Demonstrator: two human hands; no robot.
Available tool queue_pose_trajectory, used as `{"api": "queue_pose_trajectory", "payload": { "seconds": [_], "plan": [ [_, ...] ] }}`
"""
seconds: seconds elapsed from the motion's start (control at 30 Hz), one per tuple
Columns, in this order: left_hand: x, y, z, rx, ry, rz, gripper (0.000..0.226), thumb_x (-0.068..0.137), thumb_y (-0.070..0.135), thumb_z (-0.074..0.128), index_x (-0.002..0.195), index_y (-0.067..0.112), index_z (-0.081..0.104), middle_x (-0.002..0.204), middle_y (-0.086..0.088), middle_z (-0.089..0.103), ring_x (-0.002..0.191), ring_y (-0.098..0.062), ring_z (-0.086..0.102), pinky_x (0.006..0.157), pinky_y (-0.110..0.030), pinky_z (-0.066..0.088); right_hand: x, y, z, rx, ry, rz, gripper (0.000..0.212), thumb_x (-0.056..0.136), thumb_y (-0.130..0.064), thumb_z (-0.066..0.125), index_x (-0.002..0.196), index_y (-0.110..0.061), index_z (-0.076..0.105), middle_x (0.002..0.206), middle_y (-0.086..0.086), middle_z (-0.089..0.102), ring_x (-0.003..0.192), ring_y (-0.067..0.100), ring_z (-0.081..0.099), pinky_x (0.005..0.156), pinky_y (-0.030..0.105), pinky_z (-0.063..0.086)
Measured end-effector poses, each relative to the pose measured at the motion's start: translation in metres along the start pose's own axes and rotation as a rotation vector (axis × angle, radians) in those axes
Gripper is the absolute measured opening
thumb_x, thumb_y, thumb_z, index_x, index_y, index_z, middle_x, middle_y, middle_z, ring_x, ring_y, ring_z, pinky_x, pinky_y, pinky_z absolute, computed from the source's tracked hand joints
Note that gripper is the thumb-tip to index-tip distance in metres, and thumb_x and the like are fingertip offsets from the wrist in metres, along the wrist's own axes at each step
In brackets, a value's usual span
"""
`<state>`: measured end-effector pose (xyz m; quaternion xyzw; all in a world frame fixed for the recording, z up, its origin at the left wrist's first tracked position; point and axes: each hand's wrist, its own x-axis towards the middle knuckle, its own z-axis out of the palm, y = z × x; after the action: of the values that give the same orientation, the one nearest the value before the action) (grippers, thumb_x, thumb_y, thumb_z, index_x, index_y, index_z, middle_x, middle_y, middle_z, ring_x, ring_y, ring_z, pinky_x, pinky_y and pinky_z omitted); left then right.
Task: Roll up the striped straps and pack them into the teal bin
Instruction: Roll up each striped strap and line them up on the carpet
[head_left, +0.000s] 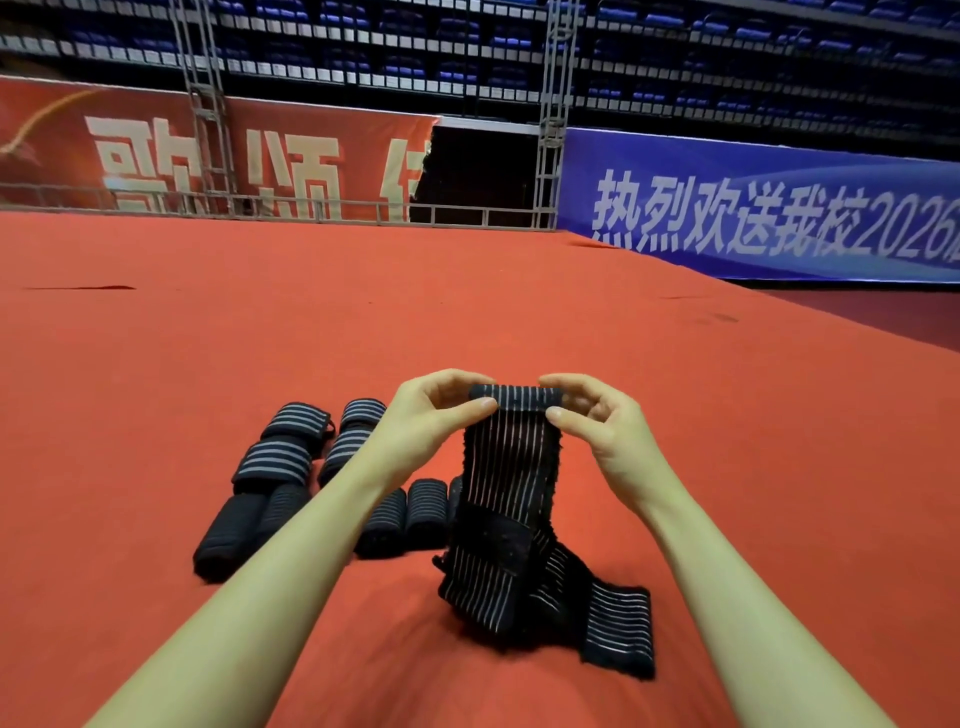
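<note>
Elastic webbing, black with pale stripes: each grip is clamped on the strap (511, 467), the left hand (434, 415) and right hand (597, 421) pinching its top edge, where a small roll has begun. Judging by its sag, it is light, limp and stretchy, so keep tension at both edges. Its tail lies crumpled on the red carpet (675, 389). Finished rolls (283, 467) sit left; no teal bin is visible.

Rolled straps (291, 467) crowd the red carpet (156, 364) at left. Right of the hanging strap (498, 488), carpet lies bare.
</note>
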<state>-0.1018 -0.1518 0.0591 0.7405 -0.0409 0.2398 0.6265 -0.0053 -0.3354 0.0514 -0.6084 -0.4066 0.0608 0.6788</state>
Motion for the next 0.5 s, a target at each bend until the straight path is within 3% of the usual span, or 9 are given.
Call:
{"api": "queue_pose_trajectory", "payload": {
  "seconds": [0.23, 0.4, 0.5],
  "plan": [
    [0.009, 0.006, 0.001, 0.170, -0.013, 0.104, 0.018, 0.090, 0.003, 0.061, 0.093, 0.021, 0.059, 0.080, -0.009, 0.063, 0.066, -0.005, 0.056, 0.062, -0.017, 0.043, 0.007, -0.002, 0.009, -0.070, 0.114, -0.094, 0.030, 0.089, 0.010, 0.054, 0.095, -0.017, 0.065, 0.084, -0.004, 0.068, 0.082, 0.007, 0.062, 0.077, 0.018, 0.048],
    [0.026, 0.026, 0.001, 0.147, -0.009, 0.175, 0.022, 0.091, 0.001, 0.059, 0.092, 0.023, 0.057, 0.080, -0.016, 0.061, 0.069, -0.013, 0.055, 0.065, -0.023, 0.043, 0.025, -0.026, 0.011, -0.104, 0.115, -0.171, 0.028, 0.093, 0.007, 0.050, 0.095, -0.018, 0.062, 0.076, 0.007, 0.060, 0.070, 0.008, 0.056, 0.068, 0.015, 0.046],
    [0.033, 0.041, 0.001, 0.131, -0.054, 0.198, 0.019, 0.094, 0.003, 0.055, 0.094, 0.023, 0.055, 0.081, -0.020, 0.060, 0.070, -0.019, 0.055, 0.065, -0.025, 0.044, 0.035, -0.042, 0.008, -0.067, 0.132, -0.212, 0.030, 0.091, 0.011, 0.049, 0.092, -0.015, 0.063, 0.072, -0.005, 0.065, 0.070, 0.006, 0.059, 0.069, 0.015, 0.047]
  ]
}}
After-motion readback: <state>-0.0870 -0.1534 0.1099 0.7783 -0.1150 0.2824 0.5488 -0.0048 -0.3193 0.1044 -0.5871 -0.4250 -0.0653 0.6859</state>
